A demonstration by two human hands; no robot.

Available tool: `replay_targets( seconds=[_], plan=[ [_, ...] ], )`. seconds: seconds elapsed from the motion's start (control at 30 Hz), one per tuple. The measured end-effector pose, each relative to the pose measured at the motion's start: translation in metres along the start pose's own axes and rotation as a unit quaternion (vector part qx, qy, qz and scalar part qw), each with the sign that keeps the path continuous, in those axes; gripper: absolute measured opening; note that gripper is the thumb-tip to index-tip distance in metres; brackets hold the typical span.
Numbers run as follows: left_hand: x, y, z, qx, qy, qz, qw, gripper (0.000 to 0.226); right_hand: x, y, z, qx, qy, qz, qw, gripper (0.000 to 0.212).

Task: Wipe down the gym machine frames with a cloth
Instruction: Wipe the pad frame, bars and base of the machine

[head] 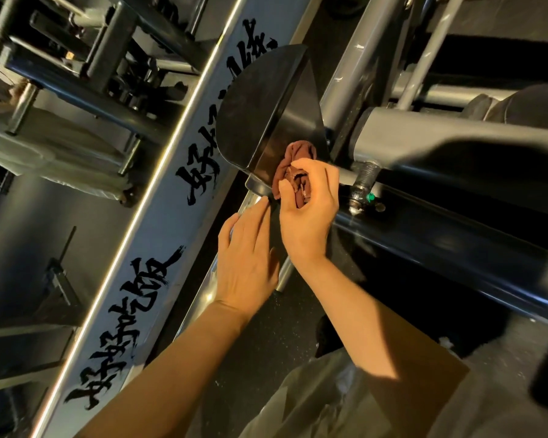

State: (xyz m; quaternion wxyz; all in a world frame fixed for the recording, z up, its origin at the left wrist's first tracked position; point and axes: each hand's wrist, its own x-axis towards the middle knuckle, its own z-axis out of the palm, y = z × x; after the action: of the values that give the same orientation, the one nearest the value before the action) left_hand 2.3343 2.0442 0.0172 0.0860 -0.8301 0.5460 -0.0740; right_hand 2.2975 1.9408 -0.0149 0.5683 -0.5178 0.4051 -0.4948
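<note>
One crumpled cloth (293,172) bunched in right hand (309,213).

Both forearms bare, reaching up and forward from lower frame. Right hand (307,210) uppermost, wrist bent, fingers curled tight around a bunched cloth (293,172), thumb side toward the camera. Left hand (246,260) just below and beside it, back of hand showing, fingers extended together and pointing upward, fingertips near right hand's knuckles. Nothing gripped in left.
</note>
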Motion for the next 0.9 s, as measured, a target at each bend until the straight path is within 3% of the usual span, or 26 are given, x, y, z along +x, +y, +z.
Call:
replay_targets(
  seconds=[0.1,0.23,0.4,0.53,0.63,0.73,0.83,0.9],
  plan=[
    [0.000,0.002,-0.002,0.021,-0.009,0.002,1.000,0.085,0.004,0.015,-0.001,-0.027,-0.028,-0.010,0.999,0.021],
    [-0.001,0.007,-0.003,0.036,-0.013,-0.008,0.999,0.088,0.014,0.016,-0.004,-0.029,-0.018,0.039,0.999,0.028],
    [0.002,0.011,-0.004,0.020,0.004,0.003,1.000,0.083,0.010,0.036,0.002,-0.050,-0.025,-0.018,0.998,0.018],
    [0.004,0.018,0.001,0.009,0.007,0.040,0.999,0.075,0.023,0.081,-0.005,-0.153,-0.096,0.125,0.976,0.016],
    [0.013,0.022,0.005,0.029,-0.012,0.042,0.999,0.072,0.011,0.078,-0.014,-0.102,-0.026,0.148,0.983,0.019],
    [0.021,0.019,0.008,0.052,-0.023,0.055,0.997,0.066,-0.003,0.052,-0.009,-0.005,-0.012,0.090,0.996,0.031],
    [0.025,0.015,0.008,0.082,-0.032,0.067,0.994,0.063,0.001,0.056,0.008,-0.018,-0.016,0.071,0.997,0.039],
    [0.026,0.013,0.006,0.117,-0.041,0.069,0.990,0.068,0.015,0.078,0.012,-0.057,-0.027,0.109,0.992,0.034]
  ],
)
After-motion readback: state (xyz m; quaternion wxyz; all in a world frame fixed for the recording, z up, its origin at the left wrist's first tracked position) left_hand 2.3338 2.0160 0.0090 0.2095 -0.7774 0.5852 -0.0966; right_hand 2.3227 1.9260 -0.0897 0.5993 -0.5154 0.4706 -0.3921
